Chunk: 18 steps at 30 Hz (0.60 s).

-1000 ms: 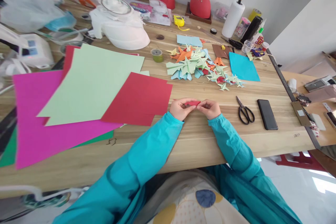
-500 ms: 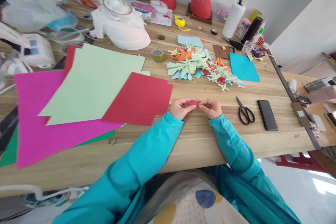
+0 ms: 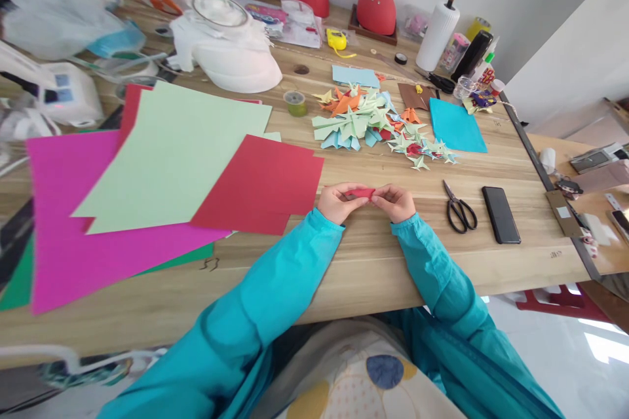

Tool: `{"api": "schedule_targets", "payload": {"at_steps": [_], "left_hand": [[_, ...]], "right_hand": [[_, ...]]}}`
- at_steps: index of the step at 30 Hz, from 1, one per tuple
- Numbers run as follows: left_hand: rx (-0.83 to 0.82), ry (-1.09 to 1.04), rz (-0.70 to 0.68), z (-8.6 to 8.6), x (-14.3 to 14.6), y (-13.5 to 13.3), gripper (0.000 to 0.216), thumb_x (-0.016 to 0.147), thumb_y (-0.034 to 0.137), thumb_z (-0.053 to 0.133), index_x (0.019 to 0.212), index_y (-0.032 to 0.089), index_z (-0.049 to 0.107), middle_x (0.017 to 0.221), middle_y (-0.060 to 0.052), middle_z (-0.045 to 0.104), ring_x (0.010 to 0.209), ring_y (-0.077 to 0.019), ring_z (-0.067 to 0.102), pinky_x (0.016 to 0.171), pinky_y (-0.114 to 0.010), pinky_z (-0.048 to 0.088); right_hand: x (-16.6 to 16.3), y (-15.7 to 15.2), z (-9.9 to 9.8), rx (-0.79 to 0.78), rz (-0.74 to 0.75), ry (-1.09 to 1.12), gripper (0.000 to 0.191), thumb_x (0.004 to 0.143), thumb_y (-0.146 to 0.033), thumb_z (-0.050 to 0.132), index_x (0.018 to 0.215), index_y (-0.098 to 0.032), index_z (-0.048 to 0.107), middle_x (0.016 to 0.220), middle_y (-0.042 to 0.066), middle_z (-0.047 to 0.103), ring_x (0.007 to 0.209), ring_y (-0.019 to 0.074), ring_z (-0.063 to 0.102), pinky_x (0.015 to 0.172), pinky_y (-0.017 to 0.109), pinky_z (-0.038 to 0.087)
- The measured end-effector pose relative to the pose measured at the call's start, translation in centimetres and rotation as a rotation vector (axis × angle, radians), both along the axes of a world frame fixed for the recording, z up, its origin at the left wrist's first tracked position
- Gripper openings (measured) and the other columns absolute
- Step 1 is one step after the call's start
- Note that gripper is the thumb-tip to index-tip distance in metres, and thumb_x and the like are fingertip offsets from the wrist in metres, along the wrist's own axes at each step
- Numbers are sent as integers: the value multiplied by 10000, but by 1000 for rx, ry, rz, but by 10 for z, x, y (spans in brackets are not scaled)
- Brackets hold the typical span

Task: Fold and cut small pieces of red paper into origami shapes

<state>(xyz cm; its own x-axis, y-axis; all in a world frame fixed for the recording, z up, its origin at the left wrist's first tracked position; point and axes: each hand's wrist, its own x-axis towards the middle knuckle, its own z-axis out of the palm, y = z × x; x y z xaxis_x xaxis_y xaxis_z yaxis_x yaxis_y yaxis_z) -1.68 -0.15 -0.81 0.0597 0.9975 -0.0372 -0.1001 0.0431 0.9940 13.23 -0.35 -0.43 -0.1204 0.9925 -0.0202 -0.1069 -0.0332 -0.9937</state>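
A small piece of folded red paper (image 3: pixel 361 194) is pinched between my two hands just above the wooden table. My left hand (image 3: pixel 338 203) grips its left end, thumb along the near side. At the right end, my right hand (image 3: pixel 397 203) closes thumb and fingertips on the same paper. Fingers cover part of the folds. Left of my hands lie red paper sheets (image 3: pixel 265 183), overlapping a pale green sheet (image 3: pixel 181 150) and a magenta sheet (image 3: pixel 73 209). Beyond my hands is a heap of folded paper shapes (image 3: pixel 351 121) in green, orange, blue and red.
Black-handled scissors (image 3: pixel 460 209) and a phone (image 3: pixel 500 215) lie to the right. Farther back are a turquoise paper square (image 3: pixel 457 126), a roll of tape (image 3: pixel 295 103), a yellow tape measure (image 3: pixel 337 40) and a red dome (image 3: pixel 376 10). A white device (image 3: pixel 73 95) stands at left.
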Motion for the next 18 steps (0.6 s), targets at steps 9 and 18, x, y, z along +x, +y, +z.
{"api": "schedule_targets", "payload": {"at_steps": [9, 18], "left_hand": [[0, 16, -2, 2, 0, -2, 363, 478, 264, 769, 806, 132, 685, 692, -47, 686, 591, -133, 590, 611, -271, 497], [6, 10, 5, 1, 2, -1, 370, 473, 297, 779, 793, 137, 686, 749, -62, 693, 661, -159, 616, 665, -294, 508]], "right_hand": [[0, 1, 0, -31, -19, -23, 355, 467, -432, 770, 629, -168, 595, 522, -15, 604, 500, 108, 556, 533, 257, 462], [0, 1, 0, -23, -17, -47, 354, 463, -426, 773, 634, -169, 601, 535, -8, 608, 515, 122, 564, 552, 279, 475]]}}
